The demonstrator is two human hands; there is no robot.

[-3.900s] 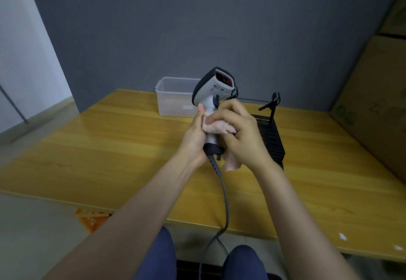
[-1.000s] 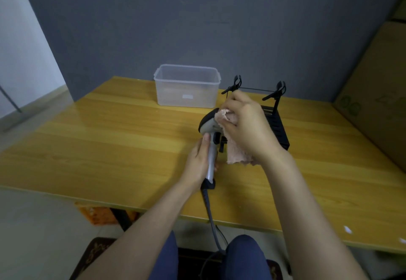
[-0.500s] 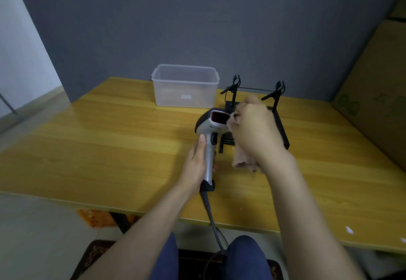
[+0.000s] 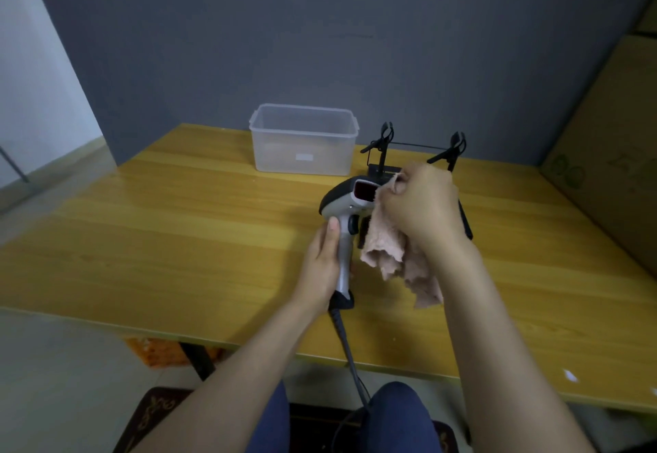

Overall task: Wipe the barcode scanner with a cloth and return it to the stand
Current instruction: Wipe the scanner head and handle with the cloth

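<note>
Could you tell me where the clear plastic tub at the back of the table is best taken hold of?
Probably the clear rectangular plastic tub is best gripped by its flared top rim at the two short ends, reaching down from above: it stands upright, open-topped, with nothing visible inside.

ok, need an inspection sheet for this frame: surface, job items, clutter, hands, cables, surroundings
Surface: wooden table, small white specks near its right front edge.
Job's things: barcode scanner held off the black stand; pink cloth at its red window.
Clutter: empty clear plastic container.
Hands: left hand grips the scanner handle; right hand holds the cloth.
Cables: scanner cable drops over the front edge.
Surroundings: grey wall; cardboard box to the right.
</note>
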